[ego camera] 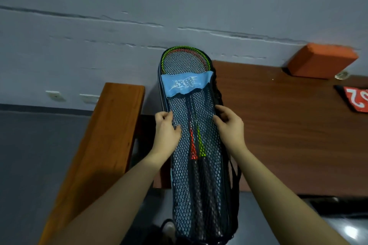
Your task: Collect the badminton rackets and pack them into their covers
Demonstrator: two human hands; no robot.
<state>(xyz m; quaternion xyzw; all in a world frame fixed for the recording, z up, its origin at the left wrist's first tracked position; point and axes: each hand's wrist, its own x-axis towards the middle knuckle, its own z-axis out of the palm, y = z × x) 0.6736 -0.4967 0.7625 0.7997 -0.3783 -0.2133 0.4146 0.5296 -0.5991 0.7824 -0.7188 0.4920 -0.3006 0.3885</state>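
The mesh cover (196, 165) is held upright between the wooden bench (103, 135) and the brown table (278, 125), its top leaning toward the grey wall (179, 6). Two rackets are seen inside it, side by side: the red racket (192, 145) and the green racket (200, 141), handles down, heads rising above the blue label band (186, 84) at the cover's mouth.

The left hand (166, 129) is closed on the cover's left edge, fingers curled into the netting; the right hand (229, 123) pinches the right edge in the same manner. Both grips are placed about the middle of the cover's height.

The load is judged to be light, but long and top-heavy once tilted. The netting is soft and slack (it gives no support of its own), so stiffness is supplied only by the frames and shafts within. Strings and thin shafts are likely easily bent; the bound edges or the handles through the mesh are judged the safer holds.
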